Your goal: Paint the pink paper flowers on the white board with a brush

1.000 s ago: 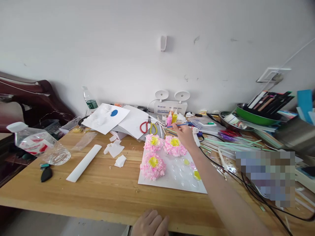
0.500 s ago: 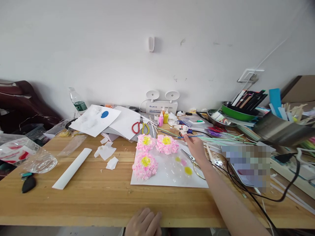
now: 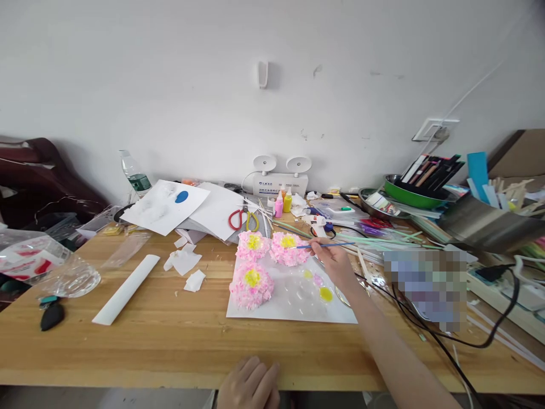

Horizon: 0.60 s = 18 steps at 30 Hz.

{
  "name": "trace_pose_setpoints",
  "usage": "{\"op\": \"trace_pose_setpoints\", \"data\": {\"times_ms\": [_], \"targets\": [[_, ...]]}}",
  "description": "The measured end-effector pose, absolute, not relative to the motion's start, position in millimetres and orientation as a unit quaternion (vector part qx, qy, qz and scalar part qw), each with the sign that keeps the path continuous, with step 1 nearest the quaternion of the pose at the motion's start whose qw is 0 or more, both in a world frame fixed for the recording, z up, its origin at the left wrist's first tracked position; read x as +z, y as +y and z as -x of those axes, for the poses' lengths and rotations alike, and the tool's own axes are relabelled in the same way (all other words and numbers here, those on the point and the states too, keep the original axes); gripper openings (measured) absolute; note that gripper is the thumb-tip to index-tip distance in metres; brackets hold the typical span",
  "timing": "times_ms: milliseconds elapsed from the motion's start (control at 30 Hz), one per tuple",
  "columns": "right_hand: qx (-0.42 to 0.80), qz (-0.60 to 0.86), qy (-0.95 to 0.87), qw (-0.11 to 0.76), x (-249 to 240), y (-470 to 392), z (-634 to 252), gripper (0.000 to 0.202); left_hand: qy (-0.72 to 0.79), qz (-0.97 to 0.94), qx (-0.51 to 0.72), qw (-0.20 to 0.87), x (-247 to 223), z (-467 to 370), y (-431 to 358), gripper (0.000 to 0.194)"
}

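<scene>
My right hand [image 3: 333, 262] is closed around a thin blue paintbrush [image 3: 303, 247]. The brush tip reaches the yellow centre of the right-hand pink flower [image 3: 289, 255]. Two similar fluffy pink flowers, one at the back left [image 3: 244, 248] and one in front [image 3: 251, 292], sit on the same white sheet [image 3: 293, 316]. Beside them on a clear film are a yellow paint blob [image 3: 326, 294] and a pink blob [image 3: 318, 279]. Scissors lie partly hidden under my right hand. My left hand [image 3: 248, 384] rests at the table's front edge, fingers together and curled, with nothing visible in it.
Behind the flowers stand pink [image 3: 278, 205] and yellow [image 3: 288, 202] paint bottles, near a glue gun [image 3: 315, 221] and red-and-yellow-handled pliers [image 3: 236, 220]. Torn paper and a rolled white sheet [image 3: 126, 289] lie left. Black cables [image 3: 409, 309] and a blurred device [image 3: 426, 289] are right.
My right hand has moved slightly left and toward me, bringing the brush tip from behind the right-hand flower's edge onto its yellow centre. My left hand has stayed in place.
</scene>
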State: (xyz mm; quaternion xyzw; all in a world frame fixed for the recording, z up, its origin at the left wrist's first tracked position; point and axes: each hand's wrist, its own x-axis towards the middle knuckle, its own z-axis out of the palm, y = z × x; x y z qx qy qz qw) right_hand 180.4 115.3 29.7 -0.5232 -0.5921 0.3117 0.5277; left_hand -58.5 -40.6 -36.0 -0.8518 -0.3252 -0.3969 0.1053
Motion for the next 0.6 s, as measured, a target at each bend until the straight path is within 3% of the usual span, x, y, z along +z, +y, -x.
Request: {"op": "trace_pose_setpoints", "data": {"times_ms": [367,600], "targets": [[0.198,0.539,-0.671,0.469,19,94,-186,0.030,-0.327,0.851,-0.398,0.101,-35,58,-41,0.024],[0.127,0.480,-0.749,0.439,13,78,-187,0.017,-0.322,0.856,-0.392,0.098,-37,59,-43,0.023]]}}
